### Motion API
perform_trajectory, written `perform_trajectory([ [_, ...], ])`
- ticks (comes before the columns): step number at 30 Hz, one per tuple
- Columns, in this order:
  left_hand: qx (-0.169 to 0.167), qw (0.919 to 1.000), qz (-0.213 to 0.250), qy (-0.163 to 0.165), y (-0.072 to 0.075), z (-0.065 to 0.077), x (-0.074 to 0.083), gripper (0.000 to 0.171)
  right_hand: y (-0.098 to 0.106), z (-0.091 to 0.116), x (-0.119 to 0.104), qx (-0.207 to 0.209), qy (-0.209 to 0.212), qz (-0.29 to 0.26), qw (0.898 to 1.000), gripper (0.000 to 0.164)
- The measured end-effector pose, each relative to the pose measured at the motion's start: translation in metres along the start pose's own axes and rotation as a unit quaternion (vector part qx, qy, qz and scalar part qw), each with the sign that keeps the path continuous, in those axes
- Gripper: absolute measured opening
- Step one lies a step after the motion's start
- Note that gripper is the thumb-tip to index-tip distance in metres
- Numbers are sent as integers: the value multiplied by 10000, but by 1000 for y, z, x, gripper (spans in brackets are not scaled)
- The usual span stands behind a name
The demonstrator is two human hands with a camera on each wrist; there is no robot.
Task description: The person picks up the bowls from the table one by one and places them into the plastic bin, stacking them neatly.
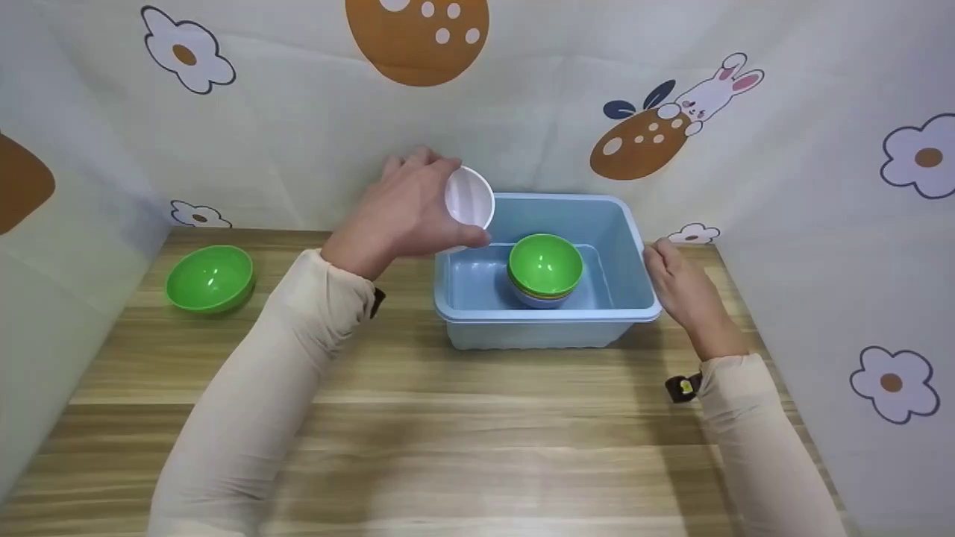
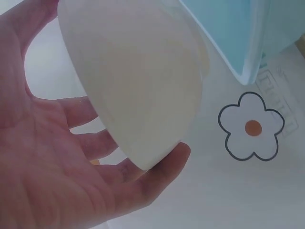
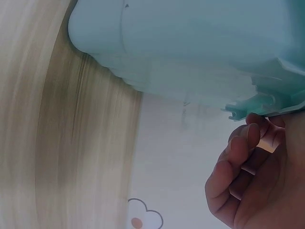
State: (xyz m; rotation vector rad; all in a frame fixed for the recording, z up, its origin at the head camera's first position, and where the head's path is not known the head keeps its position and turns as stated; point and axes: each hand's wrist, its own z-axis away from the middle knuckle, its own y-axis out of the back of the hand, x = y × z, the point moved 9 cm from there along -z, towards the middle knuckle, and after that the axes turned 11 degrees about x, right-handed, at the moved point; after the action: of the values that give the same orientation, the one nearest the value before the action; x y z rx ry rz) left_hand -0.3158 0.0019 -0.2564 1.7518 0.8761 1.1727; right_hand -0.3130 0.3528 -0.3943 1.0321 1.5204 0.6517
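My left grip (image 1: 406, 209) pinches a white bowl (image 1: 470, 198), thumb on the near side of the rim and fingers round the far side. The bowl is near the middle of the head frame, raised and tilted so that its mouth faces right. It overlaps the left end of a light blue basin (image 1: 552, 315); whether the two touch, I can't tell. In the left wrist view the bowl's pale outer wall fills the upper middle, my fingertips are against its lower edge, and a corner of the basin shows at upper right.

My right grip (image 1: 683, 287) holds the basin's right rim, right of centre in the head frame. The right wrist view has the fingers curled up at the underside of the lip, at lower right.

Inside the basin, just right of the frame's centre, stands a nested stack of bowls: a green bowl (image 1: 546, 262) on top, a yellow-orange edge below it and a pale bluish bowl (image 1: 541, 301) at the bottom. Another green bowl (image 1: 210, 279) sits alone at left on the wood-grain counter (image 1: 477, 432), well apart from the basin. A pale cloth (image 1: 298, 134) printed with flowers and a rabbit hangs across the top.
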Motion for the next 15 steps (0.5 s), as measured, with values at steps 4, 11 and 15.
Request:
perform_trajectory([
  [4, 16, 10000, 30, 65, -3, -2, 4, 94, 1, 0, -2, 47, 103, 29, 9999, 47],
  [11, -104, 9999, 82, 12, -12, -6, 16, 95, 2, 0, -1, 46, 27, 17, 10000, 46],
  [15, -190, 9997, 161, -10, -15, -9, 22, 95, -1, 0, 0, -36, -40, 11, 10000, 48],
])
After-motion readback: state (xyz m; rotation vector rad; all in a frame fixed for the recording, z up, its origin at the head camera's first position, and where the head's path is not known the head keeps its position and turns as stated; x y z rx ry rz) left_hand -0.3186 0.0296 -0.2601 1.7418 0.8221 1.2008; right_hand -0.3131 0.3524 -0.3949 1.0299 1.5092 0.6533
